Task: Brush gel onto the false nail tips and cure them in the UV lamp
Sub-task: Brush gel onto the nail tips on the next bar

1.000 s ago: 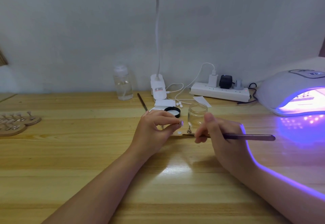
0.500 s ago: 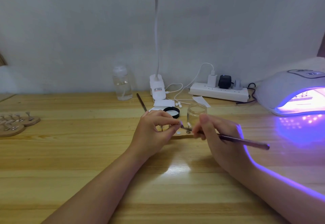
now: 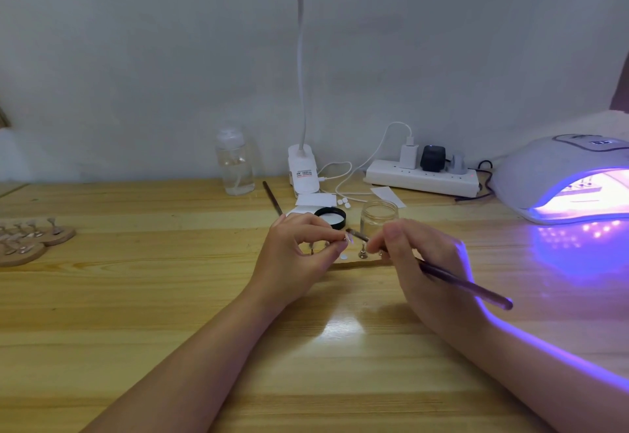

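Two hands meet mid-counter: the left hand (image 3: pixel 292 255) pinches a false nail tip (image 3: pixel 348 238) in its fingers, the right hand (image 3: pixel 425 262) grips a brush (image 3: pixel 463 284) touching it. At two o'clock, the UV lamp (image 3: pixel 558 177) glows violet.

Home nail desk: UV lamp (image 3: pixel 565 180)

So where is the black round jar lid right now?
In the head view the black round jar lid lies on the wooden table near centre, just left of the small clear glass jar and just behind the left hand.
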Tool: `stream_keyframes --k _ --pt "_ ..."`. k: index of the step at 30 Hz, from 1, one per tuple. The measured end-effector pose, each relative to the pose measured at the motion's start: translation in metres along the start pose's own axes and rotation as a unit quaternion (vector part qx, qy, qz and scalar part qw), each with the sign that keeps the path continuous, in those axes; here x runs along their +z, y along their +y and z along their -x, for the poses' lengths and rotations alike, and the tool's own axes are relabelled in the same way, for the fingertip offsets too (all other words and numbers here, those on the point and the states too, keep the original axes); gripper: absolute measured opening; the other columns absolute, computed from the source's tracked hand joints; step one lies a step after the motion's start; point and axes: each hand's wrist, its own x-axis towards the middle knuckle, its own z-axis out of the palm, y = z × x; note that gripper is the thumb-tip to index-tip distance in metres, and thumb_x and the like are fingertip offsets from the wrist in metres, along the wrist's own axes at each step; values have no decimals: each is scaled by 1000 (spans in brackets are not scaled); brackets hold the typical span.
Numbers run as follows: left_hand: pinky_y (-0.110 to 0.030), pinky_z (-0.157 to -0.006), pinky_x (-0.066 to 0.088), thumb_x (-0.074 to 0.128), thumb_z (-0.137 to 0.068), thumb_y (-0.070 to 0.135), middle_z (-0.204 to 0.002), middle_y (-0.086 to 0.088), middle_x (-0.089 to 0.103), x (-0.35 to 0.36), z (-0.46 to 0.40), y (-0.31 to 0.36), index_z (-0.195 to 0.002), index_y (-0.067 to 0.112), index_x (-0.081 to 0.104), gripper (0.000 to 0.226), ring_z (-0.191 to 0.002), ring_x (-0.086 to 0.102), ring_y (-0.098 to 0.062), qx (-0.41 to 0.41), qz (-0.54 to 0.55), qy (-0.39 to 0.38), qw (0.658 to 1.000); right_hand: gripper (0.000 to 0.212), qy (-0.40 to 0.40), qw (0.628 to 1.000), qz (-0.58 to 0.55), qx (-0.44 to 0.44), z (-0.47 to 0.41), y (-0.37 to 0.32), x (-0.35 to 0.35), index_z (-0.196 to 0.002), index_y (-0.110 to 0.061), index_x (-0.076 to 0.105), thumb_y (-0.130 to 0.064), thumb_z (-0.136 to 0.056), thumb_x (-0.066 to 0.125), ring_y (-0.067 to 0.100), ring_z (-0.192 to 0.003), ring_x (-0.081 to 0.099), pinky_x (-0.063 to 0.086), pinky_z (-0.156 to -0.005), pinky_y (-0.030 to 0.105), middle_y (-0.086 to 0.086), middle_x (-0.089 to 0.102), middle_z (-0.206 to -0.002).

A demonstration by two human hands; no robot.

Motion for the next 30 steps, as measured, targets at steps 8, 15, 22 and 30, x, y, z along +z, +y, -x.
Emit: stream_keyframes --k 8,15,22,30 --pt "-53 -92 39 75 -71 8 -72 14 62 0 0 1 -80 19 74 15 -75 53 0 -2 -3 -1 1000 44 6 1000 -1 7 1 -1 0 -64 -15 65 -37 -91 37 6 -63 62 50 -61 29 -9 63 -62" --pt "-55 -94 36 74 -72 7 -72 13 62 0 0 0 -80 16 75 12 -74 52 -2 -8 5 -6 1000 42 17 1000 9 -9 -1 -3 0 -66 -15 66 -34 -90 39 3 -63 61 49 -61 23 -11 62 -63" --pt "-58 -92 37 74 -72 9 -73 16 62 -1 1 1 -82 18 75 13 -75 52 -1 -4 7 -8 1000 39 12 998 -43 35 1 -3 0 -63 -22 64 -41 -88 40 3 -59 62 47 -60 16 -9 63 -57" --pt "-56 -92 39 74 -72 10 -75 16 65 -1 0 2 -85 22 73 18 -76 56 -6 -6 9 -6 1000 43 17 993 -91 68 1 -3 -1 -62 -16 64 -41 -87 39 3 -56 62 47 -59 12 -5 62 -54"
